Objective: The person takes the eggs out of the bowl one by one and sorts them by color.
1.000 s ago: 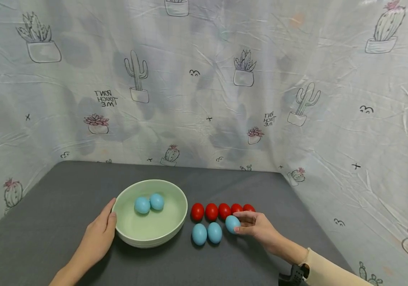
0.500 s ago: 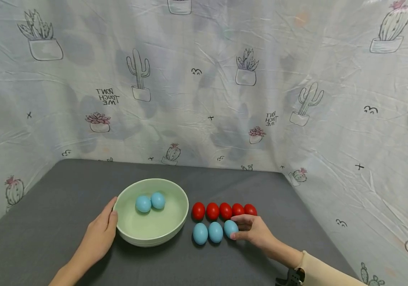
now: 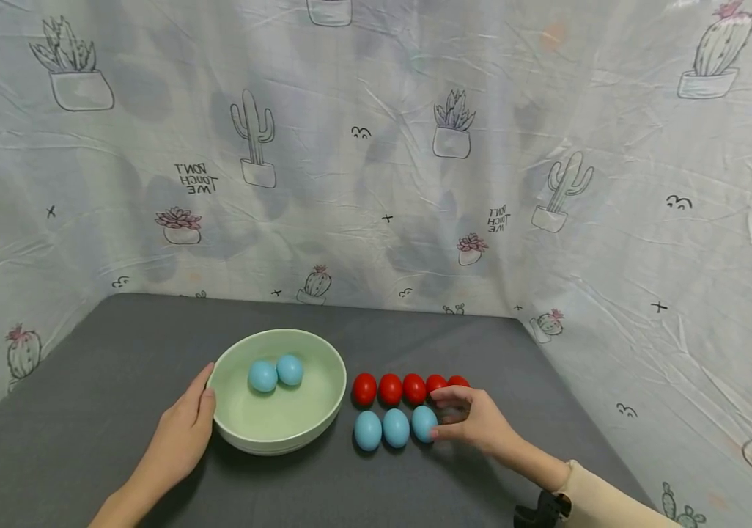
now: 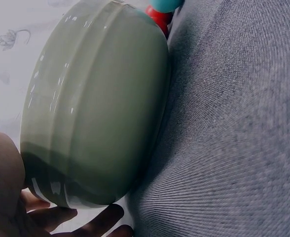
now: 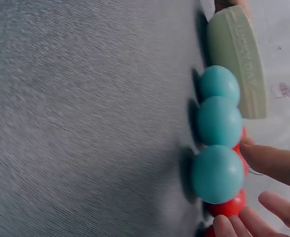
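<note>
Set down since a second ago, the third blue egg (image 3: 424, 423) now lies on the counter (image 3: 119, 352) last in its row, and the right hand (image 3: 475, 422) has loosened: fingers (image 3: 450, 396) spread, thumb tip touching the egg's side, gripping nothing. Red eggs (image 3: 390, 389) line up just beyond those fingers. Left hand (image 3: 181, 433) unchanged, fingers straight against the green bowl (image 3: 323, 359) wall; two blue eggs (image 3: 275, 374) inside.
</note>
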Tool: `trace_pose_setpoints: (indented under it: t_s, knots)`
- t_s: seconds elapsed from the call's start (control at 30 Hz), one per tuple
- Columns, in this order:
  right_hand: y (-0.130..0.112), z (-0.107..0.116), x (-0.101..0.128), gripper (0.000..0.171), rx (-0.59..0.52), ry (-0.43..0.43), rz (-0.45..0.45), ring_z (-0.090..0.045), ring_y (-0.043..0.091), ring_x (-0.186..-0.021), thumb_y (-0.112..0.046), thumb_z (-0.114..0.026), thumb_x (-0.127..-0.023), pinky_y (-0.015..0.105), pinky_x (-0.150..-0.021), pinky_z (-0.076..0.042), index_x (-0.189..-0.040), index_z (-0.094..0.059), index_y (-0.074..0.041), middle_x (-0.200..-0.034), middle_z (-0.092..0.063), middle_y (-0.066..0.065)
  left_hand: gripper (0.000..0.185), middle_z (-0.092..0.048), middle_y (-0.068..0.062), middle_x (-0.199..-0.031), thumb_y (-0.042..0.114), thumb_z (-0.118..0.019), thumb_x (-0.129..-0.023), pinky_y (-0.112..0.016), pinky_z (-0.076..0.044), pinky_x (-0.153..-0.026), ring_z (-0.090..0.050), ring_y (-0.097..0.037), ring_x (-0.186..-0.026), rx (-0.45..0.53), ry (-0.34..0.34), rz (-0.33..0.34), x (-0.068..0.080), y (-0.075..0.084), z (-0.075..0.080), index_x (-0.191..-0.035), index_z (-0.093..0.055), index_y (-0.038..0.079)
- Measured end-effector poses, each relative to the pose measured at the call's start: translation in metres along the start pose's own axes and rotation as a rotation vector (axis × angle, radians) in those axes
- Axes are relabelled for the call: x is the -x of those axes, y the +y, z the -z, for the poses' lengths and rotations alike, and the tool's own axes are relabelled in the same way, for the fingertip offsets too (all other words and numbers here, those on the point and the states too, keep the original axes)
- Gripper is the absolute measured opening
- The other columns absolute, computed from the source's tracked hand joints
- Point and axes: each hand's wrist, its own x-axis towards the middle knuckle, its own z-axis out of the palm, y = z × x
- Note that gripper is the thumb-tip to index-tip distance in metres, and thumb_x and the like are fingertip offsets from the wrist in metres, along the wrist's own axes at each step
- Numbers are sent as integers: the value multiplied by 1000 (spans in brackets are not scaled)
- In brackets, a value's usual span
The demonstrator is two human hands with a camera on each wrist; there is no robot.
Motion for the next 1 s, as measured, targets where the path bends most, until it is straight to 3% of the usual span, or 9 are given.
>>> trace_pose_setpoints:
  t_s: [0.2, 0.4, 0.5, 0.67, 0.8, 1.0]
  knots:
    - [-22, 10, -11, 54, 27, 27, 122, -62, 43, -105, -19, -84, -81, 33, -80, -56, -128, -62, -3, -125, -61, 19, 53, -32, -34, -148, 24, -29, -110, -68, -32, -98, -33, -54, -131, -10, 18, -11, 0, -2, -1, -153, -22, -6]
    - [-61, 0, -41, 45, -22, 67, 272, -66, 30, -105, -13, -79, -86, 33, -88, -54, -128, -64, -11, -125, -63, 9, 52, -32, -34, -148, 22, -31, -110, -67, -32, -100, -33, -53, -132, -18, 27, -11, 0, -2, 0, -152, -24, -7]
    - [-82, -19, -60, 44, -55, 0, 288, -65, 26, -108, -11, -77, -88, 34, -88, -53, -130, -63, -10, -128, -62, 6, 53, -31, -34, -149, 23, -29, -110, -67, -31, -100, -32, -53, -133, -19, 9, -1, 0, -3, 1, -153, -22, -7]
    - [-103, -66, -97, 45, -96, -203, 332, -59, 29, -117, -11, -76, -89, 35, -88, -54, -131, -63, -7, -127, -63, 2, 53, -31, -33, -149, 23, -29, -110, -67, -31, -101, -31, -52, -133, -18, 8, 3, 0, -2, 2, -153, -22, -6]
    - [-107, -100, -122, 45, -164, -344, 289, -57, 28, -121, -10, -76, -88, 33, -90, -52, -131, -63, -7, -125, -65, -1, 53, -31, -34, -149, 24, -29, -110, -67, -31, -100, -32, -52, -133, -11, 5, 0, 1, -1, 1, -153, -22, -6]
    - [-105, -125, -151, 52, -173, -389, 181, -53, 19, -126, -10, -77, -87, 29, -95, -48, -136, -60, -7, -133, -61, 2, 53, -32, -35, -148, 24, -29, -110, -67, -32, -99, -34, -53, -131, -15, 12, -15, 2, -1, 1, -153, -23, -6]
